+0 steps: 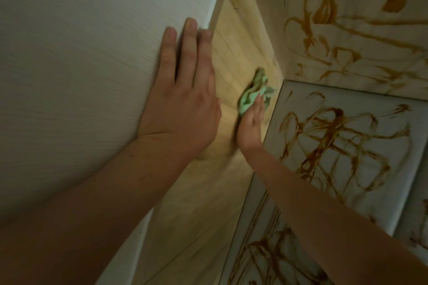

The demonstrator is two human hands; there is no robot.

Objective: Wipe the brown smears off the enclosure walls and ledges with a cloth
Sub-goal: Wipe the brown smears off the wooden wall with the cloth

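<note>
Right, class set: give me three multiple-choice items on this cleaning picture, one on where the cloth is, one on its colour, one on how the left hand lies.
1. Where is the cloth?
A) against the pale wood side wall
B) in a bucket
C) over a shoulder

2. What colour is the cloth?
A) blue
B) green
C) red

3. How does the left hand lie?
A) flat, fingers straight
B) clenched in a fist
C) curled round a bottle

Answers: 1 A, the right hand presses it to that wall; 2 B, it is plainly pale green; 3 A, its palm rests on the white outer wall.
</note>
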